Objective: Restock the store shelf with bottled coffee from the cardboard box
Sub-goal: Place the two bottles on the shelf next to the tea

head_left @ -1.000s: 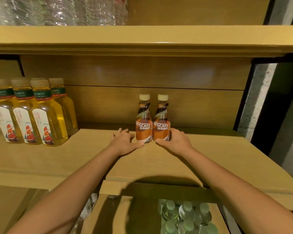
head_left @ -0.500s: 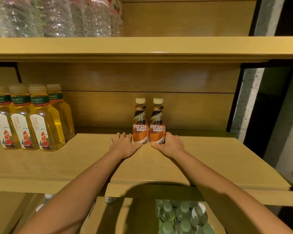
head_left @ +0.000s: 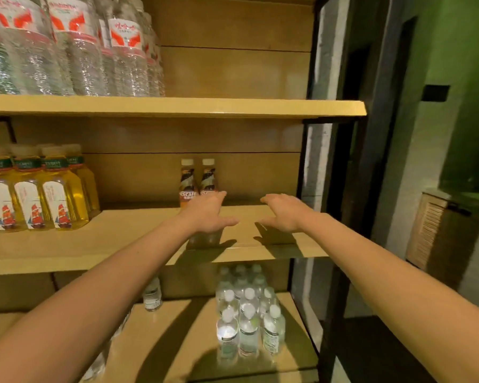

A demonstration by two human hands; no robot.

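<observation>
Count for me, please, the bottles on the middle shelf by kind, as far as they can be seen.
Coffee bottles: 2
Yellow drink bottles: at least 4 (caps behind them are too unclear to count)
Total: at least 6

The left hand covers the lower halves of both coffee bottles, so whether it touches them cannot be told (their labels are smeared anyway). The water bottles on the top shelf run off the upper and left edges. The leftmost of the yellow bottles is cut at the left edge. The left forearm covers the top of a small clear bottle on the low shelf.
</observation>
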